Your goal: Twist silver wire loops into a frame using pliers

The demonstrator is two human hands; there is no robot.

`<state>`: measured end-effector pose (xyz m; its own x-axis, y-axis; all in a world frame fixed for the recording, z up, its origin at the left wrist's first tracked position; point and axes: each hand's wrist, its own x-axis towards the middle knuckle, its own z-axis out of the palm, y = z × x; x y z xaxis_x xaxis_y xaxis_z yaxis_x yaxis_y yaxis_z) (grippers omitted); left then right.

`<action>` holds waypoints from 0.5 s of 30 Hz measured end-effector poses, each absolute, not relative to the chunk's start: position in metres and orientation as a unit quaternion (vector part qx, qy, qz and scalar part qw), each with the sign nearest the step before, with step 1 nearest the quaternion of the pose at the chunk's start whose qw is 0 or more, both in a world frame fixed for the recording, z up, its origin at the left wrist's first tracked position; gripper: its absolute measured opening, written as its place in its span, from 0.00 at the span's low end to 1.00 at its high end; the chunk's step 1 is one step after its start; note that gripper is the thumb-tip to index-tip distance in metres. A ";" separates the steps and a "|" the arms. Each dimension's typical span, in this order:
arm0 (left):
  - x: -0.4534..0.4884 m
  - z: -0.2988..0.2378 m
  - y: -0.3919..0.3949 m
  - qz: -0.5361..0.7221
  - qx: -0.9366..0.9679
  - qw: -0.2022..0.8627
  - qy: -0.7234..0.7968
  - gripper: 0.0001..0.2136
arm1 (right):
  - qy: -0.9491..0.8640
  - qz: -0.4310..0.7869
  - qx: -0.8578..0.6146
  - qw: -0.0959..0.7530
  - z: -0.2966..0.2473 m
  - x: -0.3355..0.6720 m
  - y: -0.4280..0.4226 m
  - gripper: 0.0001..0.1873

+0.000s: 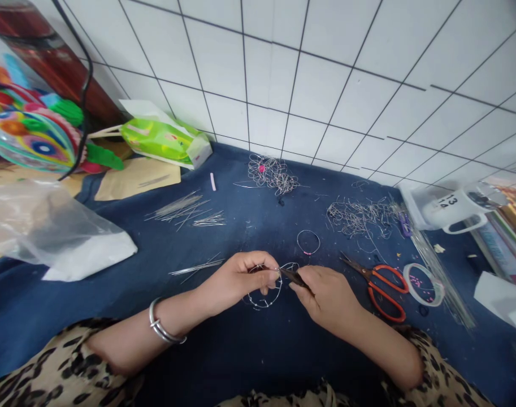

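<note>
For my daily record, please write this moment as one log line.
left hand: pinching wire ring | right hand: holding dark tool, tip at ring | nearby: small wire loop, orange-handled scissors

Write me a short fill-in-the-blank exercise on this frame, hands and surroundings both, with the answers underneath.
1. The left hand pinches a wire ring, and a silver bangle circles the ____ wrist.
2. The right hand grips a dark tool; orange-handled ____ lie near that forearm.
3. The white mug is marked 13 and ____.
4. The round dish holds small ____ beads.

Missing words: left; scissors; 14; pink.
</note>
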<state>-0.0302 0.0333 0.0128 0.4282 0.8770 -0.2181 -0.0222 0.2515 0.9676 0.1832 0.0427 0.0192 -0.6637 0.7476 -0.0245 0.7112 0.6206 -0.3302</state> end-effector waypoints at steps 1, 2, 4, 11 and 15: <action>-0.030 0.012 0.033 0.337 0.505 0.678 0.414 0.07 | -0.898 0.158 -0.407 0.054 0.019 0.183 0.043 0.10; -0.030 0.011 0.033 0.339 0.497 0.685 0.411 0.07 | -0.898 0.159 -0.406 0.052 0.019 0.183 0.043 0.10; -0.029 0.009 0.033 0.341 0.484 0.698 0.403 0.06 | -0.899 0.162 -0.404 0.049 0.018 0.184 0.043 0.10; -0.030 0.009 0.033 0.337 0.464 0.725 0.380 0.06 | -0.905 0.167 -0.389 0.051 0.015 0.185 0.046 0.10; -0.030 0.008 0.033 0.339 0.460 0.730 0.375 0.06 | -0.904 0.177 -0.384 0.060 0.014 0.186 0.048 0.10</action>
<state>-0.0300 0.0328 0.0080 0.4889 0.8398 -0.2360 -0.1506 0.3478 0.9254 0.1863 0.0479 0.0138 -0.6972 0.7164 -0.0266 0.6736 0.6419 -0.3662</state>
